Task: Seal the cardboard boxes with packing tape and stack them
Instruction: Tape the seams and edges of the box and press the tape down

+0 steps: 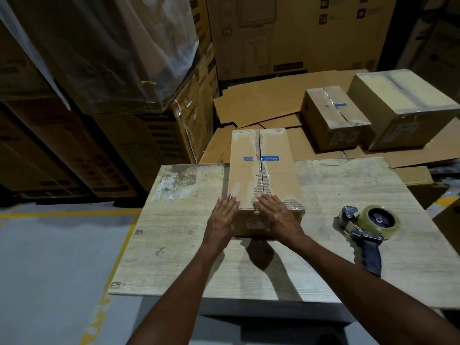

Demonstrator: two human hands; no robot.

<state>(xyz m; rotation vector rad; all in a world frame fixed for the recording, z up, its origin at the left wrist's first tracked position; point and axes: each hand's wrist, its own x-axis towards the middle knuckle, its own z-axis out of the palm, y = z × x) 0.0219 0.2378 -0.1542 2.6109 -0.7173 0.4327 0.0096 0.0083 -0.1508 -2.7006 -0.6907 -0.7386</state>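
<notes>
- You are laying your left hand (222, 217) flat against the near left corner of the cardboard box (261, 170), fingers straight and close together, gripping nothing; the fingertips are reaching the box's top edge.
- You are resting your right hand (276, 215) over the near top edge of the same box, just by the centre seam, with the fingers also stretched out and released, not curled round anything.
- The box is sitting closed on the pale wooden table (174, 245), lengthwise away from you, near the middle of the far side. Clear tape is running along its top seam over torn paper, with a blue label crossing the seam.
- The tape dispenser (371, 229) is lying on the table to your right, well apart from the box and from both hands, handle pointing towards you.
- Beyond the table, a smaller taped box (333, 118) and a larger taped box (400, 105) are sitting side by side on flattened cardboard sheets (261, 100).
- Tall printed cartons (293, 33) are standing behind, and a plastic-wrapped stack (112, 46) is rising on your left.
</notes>
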